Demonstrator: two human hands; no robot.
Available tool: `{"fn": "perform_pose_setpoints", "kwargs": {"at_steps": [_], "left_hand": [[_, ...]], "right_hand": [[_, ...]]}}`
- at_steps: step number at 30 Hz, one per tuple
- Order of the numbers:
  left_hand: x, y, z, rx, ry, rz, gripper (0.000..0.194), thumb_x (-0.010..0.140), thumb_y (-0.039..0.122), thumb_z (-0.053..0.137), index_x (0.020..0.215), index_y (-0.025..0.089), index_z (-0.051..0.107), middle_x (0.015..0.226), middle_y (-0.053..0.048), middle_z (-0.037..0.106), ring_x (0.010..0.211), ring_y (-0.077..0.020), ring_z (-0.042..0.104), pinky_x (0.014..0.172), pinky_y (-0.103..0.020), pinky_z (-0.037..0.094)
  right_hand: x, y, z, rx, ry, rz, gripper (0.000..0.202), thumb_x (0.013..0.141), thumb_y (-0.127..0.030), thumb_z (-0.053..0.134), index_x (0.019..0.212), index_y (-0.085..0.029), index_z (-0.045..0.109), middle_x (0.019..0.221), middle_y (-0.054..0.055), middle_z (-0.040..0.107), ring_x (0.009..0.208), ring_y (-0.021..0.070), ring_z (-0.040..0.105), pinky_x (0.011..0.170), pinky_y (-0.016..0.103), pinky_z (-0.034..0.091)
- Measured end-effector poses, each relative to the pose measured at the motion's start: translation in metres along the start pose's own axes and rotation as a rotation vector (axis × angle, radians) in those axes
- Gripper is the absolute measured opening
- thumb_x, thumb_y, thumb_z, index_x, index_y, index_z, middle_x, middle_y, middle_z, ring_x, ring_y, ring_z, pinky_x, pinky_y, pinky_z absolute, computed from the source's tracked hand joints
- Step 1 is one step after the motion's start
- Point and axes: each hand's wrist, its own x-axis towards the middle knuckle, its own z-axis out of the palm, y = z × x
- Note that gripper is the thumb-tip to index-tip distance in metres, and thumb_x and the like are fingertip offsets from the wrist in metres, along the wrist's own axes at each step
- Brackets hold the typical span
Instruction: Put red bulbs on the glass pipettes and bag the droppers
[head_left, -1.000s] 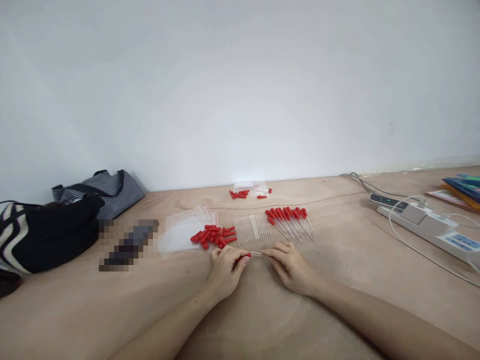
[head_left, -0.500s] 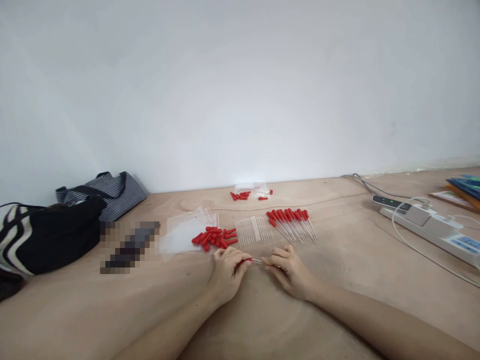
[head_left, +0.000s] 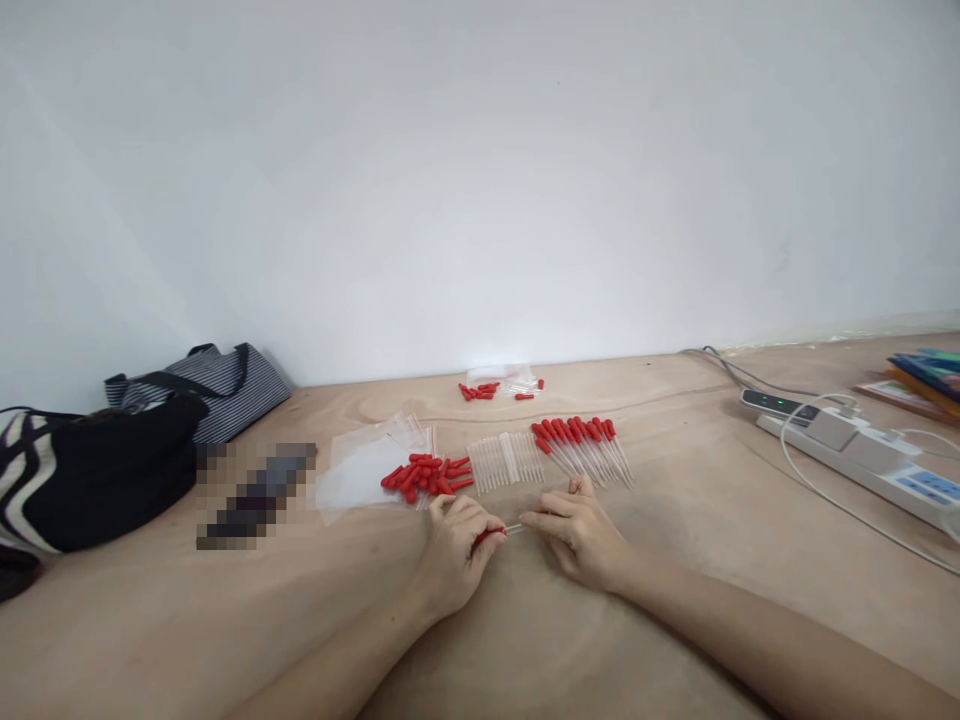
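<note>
My left hand [head_left: 463,548] pinches a red rubber bulb [head_left: 487,533], mostly covered by the fingers. From the bulb's open end a clear glass dropper tube [head_left: 513,528] runs to my right hand [head_left: 577,535], whose fingers are closed on its other part. Just beyond my left hand lies a pile of loose red bulbs [head_left: 426,474], partly on clear zip bags [head_left: 364,468]. A row of bare glass tubes [head_left: 491,462] lies beyond the gap between my hands. Several droppers with red bulbs [head_left: 577,430] fan out beyond my right hand.
Near the wall are more red bulbs [head_left: 480,391] beside a small clear bag [head_left: 499,376]. A white power strip [head_left: 862,455] with cables is at right, books [head_left: 926,380] behind it. Black [head_left: 127,475] and striped [head_left: 225,390] bags lie at left, near a pixelated patch [head_left: 255,497].
Both hands keep hold of the bulb and tube. The bulb's visible end and the tube near it sit slightly lower, and the tube now slants a little. The piles look unchanged.
</note>
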Motion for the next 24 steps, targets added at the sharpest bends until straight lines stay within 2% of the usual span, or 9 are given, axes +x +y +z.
{"fn": "perform_pose_setpoints", "kwargs": {"at_steps": [12,18,24], "left_hand": [[-0.004,0.002,-0.001,0.046,0.018,0.04,0.014,0.082,0.018,0.046,0.073,0.02,0.056,0.068,0.002,0.063,0.074,-0.0151,0.052,0.085,-0.04,0.023],[-0.004,0.003,0.001,0.074,0.03,0.071,0.014,0.082,0.018,0.045,0.073,0.02,0.055,0.068,0.002,0.062,0.074,-0.0146,0.052,0.087,-0.04,0.021],[-0.003,0.003,0.001,0.087,0.038,0.079,0.013,0.082,0.02,0.046,0.073,0.02,0.056,0.068,0.002,0.062,0.075,-0.0149,0.052,0.087,-0.039,0.021]], "right_hand": [[0.005,-0.005,-0.001,-0.061,-0.094,0.016,0.02,0.073,-0.01,0.04,0.077,-0.018,0.059,0.068,0.002,0.055,0.057,0.0114,0.04,0.061,0.03,0.017],[0.006,-0.009,-0.001,0.031,-0.153,0.131,0.018,0.08,-0.015,0.039,0.072,-0.017,0.055,0.07,0.0,0.058,0.059,0.0105,0.043,0.064,0.029,0.018],[0.009,-0.013,-0.002,0.066,-0.215,0.226,0.019,0.081,-0.016,0.039,0.068,-0.017,0.054,0.068,0.0,0.061,0.059,0.0101,0.047,0.065,0.029,0.019]]}}
